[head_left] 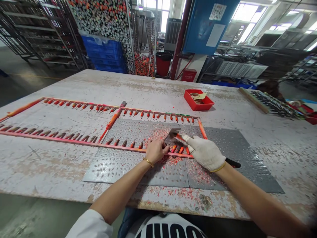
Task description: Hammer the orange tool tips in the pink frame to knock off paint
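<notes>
My right hand [206,152], in a white glove, is wrapped round a hammer [230,162] with a black and red handle. Its dark head [174,133] is above the work, close to my left fingers. My bare left hand [156,151], with a gold bracelet at the wrist, has its fingers curled together at the lower rail of a long red-orange metal frame [123,148]; what they grip is hidden. Short hooked pieces line both rails, some brown and grey, others bright orange [181,150] between my hands. Red and pale paint flakes [158,134] lie around them.
Grey metal plates [116,168] lie under the frame on a worn white table [153,87]. A red tray [198,105] with tape rolls sits farther back. Bundled rods [274,104] lie at the right. Blue crates [105,54] and metal racks [42,29] stand beyond.
</notes>
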`<state>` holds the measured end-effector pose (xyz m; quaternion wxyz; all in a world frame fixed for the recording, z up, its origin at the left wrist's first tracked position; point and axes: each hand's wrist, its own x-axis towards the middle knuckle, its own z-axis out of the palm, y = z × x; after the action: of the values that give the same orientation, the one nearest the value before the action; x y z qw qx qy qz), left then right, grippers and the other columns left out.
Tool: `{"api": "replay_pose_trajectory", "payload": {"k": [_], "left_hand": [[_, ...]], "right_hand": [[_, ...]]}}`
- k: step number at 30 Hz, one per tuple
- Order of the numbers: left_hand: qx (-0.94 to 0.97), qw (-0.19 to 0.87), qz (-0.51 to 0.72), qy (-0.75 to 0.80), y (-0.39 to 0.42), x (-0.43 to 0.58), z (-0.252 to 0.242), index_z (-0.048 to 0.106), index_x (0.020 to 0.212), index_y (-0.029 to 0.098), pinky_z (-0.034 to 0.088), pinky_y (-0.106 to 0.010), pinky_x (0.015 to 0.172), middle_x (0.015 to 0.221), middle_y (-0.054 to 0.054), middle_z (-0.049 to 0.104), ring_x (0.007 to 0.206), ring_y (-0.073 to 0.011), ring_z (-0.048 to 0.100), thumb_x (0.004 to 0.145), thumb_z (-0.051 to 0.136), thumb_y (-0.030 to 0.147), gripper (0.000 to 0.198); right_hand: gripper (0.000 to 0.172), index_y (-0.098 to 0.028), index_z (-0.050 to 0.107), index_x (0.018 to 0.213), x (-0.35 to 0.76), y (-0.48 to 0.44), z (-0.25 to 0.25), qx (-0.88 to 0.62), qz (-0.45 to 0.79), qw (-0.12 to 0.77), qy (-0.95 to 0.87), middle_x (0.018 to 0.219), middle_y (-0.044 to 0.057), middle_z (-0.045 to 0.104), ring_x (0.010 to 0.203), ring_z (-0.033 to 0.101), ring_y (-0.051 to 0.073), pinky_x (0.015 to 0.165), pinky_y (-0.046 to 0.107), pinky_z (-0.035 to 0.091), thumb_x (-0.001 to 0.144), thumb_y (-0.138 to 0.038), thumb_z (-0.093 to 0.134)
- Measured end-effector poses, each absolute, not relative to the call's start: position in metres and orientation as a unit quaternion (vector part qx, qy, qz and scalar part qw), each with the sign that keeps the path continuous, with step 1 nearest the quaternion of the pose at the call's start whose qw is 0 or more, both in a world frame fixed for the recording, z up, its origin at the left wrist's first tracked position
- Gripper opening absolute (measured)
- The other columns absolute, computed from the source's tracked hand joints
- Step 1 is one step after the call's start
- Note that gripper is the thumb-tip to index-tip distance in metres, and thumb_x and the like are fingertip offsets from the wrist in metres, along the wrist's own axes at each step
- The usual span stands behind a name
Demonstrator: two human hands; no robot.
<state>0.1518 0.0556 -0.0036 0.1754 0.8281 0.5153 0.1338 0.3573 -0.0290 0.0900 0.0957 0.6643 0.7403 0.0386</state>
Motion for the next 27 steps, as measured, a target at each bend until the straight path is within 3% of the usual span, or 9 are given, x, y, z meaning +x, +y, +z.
{"api": "replay_pose_trajectory", "payload": {"k": [2, 9, 15, 21, 24, 27], "left_hand": [[0.828, 0.175, 0.136, 0.515, 0.055, 0.152, -0.003, 0.072, 0.073, 0.022, 0.041, -0.040, 0.097, 0.085, -0.005, 0.076, 0.093, -0.0246, 0.067, 0.092, 0.062, 0.039, 0.027], [0.829, 0.172, 0.134, 0.515, 0.055, 0.151, -0.002, 0.071, 0.073, 0.022, 0.041, -0.041, 0.093, 0.082, -0.005, 0.075, 0.092, -0.0262, 0.067, 0.093, 0.060, 0.041, 0.029], [0.828, 0.173, 0.134, 0.517, 0.055, 0.152, -0.002, 0.071, 0.073, 0.023, 0.041, -0.039, 0.094, 0.083, -0.004, 0.075, 0.092, -0.0247, 0.067, 0.091, 0.063, 0.039, 0.025], [0.828, 0.177, 0.133, 0.516, 0.056, 0.152, -0.003, 0.072, 0.073, 0.023, 0.041, -0.039, 0.092, 0.081, -0.004, 0.075, 0.090, -0.0243, 0.067, 0.092, 0.061, 0.042, 0.029], [0.826, 0.181, 0.140, 0.515, 0.056, 0.151, -0.002, 0.071, 0.073, 0.023, 0.041, -0.038, 0.092, 0.082, -0.004, 0.075, 0.092, -0.0240, 0.066, 0.092, 0.062, 0.040, 0.027], [0.827, 0.181, 0.135, 0.515, 0.055, 0.151, -0.001, 0.070, 0.074, 0.022, 0.040, -0.037, 0.094, 0.086, -0.004, 0.076, 0.095, -0.0236, 0.066, 0.092, 0.062, 0.039, 0.026]], "right_hand": [[0.057, -0.034, 0.030, 0.162, 0.355, -0.030, 0.088, 0.676, 0.042, 0.093, 0.730, 0.117, 0.010, 0.067, 0.089, 0.070, 0.023, 0.067, 0.032, 0.042, 0.105, -0.032, 0.024], [0.053, -0.041, 0.044, 0.154, 0.357, -0.025, 0.083, 0.638, 0.006, 0.118, 0.761, 0.105, 0.006, 0.071, 0.084, 0.070, 0.020, 0.066, 0.028, 0.042, 0.102, -0.032, 0.040], [0.060, -0.030, 0.029, 0.164, 0.354, -0.023, 0.091, 0.682, 0.038, 0.090, 0.725, 0.120, 0.012, 0.068, 0.092, 0.068, 0.022, 0.072, 0.030, 0.046, 0.104, -0.029, 0.029], [0.052, -0.040, 0.046, 0.153, 0.356, -0.021, 0.080, 0.642, 0.000, 0.115, 0.758, 0.103, 0.005, 0.072, 0.083, 0.070, 0.020, 0.065, 0.028, 0.042, 0.102, -0.032, 0.041], [0.054, -0.040, 0.039, 0.157, 0.360, -0.022, 0.088, 0.654, 0.019, 0.099, 0.750, 0.111, 0.006, 0.070, 0.089, 0.070, 0.021, 0.068, 0.029, 0.043, 0.104, -0.034, 0.033], [0.058, -0.032, 0.028, 0.163, 0.358, -0.025, 0.090, 0.682, 0.040, 0.085, 0.725, 0.120, 0.011, 0.067, 0.091, 0.069, 0.022, 0.069, 0.031, 0.044, 0.105, -0.031, 0.025]]}}
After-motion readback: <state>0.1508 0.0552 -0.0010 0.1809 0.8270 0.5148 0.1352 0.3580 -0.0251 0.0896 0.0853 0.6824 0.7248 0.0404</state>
